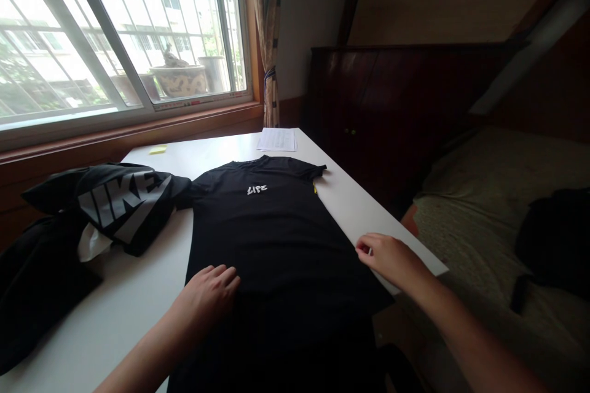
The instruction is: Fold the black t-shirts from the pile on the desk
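Clock centred on the black short-sleeved fabric T-shirt with a small white chest print (262, 227), spread on the white flat-topped surface (138, 295), collar toward 12.

Left hand (214, 288) at 8, palm down on the cloth. Grip loosely curled; cannot tell whether any fabric is caught.

Right hand (385, 258) at 3, at the shirt's side edge. Grip nearly closed, thumb close to the fingers; whether cloth lies between is unclear.

Dark bundled garment with large grey lettering (120, 202) at 9 to 10, meeting the shirt's sleeve. White printed papers (278, 139) at 12, just past the collar.

Risks, as judged: lower corner at 4 reaches the surface's edge, so loose cloth could slide off. Uneven pulling might skew or crease the body. The bundle could snag the sleeve if either shifts.
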`<state>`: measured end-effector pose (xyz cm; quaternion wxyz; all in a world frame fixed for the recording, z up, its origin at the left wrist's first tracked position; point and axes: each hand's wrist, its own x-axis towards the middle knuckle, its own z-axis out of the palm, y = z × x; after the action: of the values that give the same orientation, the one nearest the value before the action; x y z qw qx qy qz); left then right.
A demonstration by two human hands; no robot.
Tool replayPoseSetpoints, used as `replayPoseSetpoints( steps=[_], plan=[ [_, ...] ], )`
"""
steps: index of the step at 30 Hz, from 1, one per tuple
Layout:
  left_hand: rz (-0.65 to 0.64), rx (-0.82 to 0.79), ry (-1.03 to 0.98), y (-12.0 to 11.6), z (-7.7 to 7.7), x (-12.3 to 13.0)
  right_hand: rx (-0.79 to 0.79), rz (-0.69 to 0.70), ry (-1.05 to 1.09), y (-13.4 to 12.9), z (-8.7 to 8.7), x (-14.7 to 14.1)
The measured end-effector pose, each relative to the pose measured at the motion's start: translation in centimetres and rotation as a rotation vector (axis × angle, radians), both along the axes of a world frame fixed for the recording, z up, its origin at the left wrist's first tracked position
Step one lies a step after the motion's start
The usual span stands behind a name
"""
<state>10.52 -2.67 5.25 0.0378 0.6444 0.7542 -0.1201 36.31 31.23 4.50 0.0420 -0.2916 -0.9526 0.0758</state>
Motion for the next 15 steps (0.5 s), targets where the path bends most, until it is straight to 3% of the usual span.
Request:
replayPoseSetpoints(
  steps=[5,11,15],
  plan=[
    [-0.02,0.046,-0.009,-0.2,0.2,-0.1,-0.021,0.021,-0.028,-0.2,-1.1,-1.0],
    [-0.021,0.082,-0.01,-0.2,0.4,0.0,0.095,-0.046,-0.155,-0.7,-1.1,-2.2],
    [-0.016,0.094,-0.021,-0.2,0.4,0.1,0.09,-0.048,-0.162,-0.4,-1.3,-2.2]
  ],
)
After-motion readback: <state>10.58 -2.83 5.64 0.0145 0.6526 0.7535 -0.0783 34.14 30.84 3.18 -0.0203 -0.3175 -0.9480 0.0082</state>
